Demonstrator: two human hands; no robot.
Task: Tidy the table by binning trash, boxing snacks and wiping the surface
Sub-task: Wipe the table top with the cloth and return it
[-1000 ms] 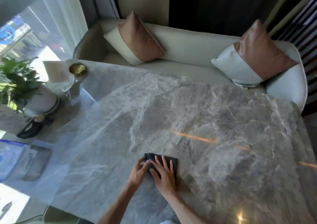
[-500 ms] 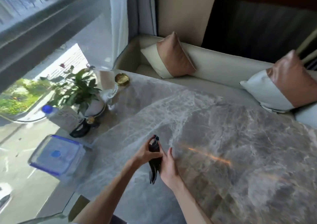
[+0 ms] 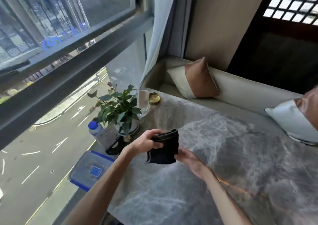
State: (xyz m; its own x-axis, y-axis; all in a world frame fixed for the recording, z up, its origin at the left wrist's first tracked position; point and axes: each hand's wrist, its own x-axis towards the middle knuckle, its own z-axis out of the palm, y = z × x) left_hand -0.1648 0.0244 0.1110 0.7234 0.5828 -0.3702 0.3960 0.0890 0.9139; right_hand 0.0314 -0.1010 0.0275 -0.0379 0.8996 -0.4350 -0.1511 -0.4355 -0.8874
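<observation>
A folded dark cloth (image 3: 166, 148) hangs above the grey marble table (image 3: 223, 164), near its left edge. My left hand (image 3: 148, 141) grips the cloth's top fold. My right hand (image 3: 191, 161) touches the cloth's lower right corner, fingers spread and palm up. A clear plastic box with a blue-rimmed lid (image 3: 91, 168) stands at the table's left edge, just below my left forearm.
A potted plant (image 3: 118, 111), a water bottle (image 3: 96, 131), a small black object (image 3: 115, 146), a glass (image 3: 143, 102) and a gold dish (image 3: 154, 98) line the window side. A sofa with cushions (image 3: 196, 79) runs along the far edge.
The cloth was lying flat on the table under both hands; my left hand has lifted it off and carried it left. The view has swung up and left toward the window.
</observation>
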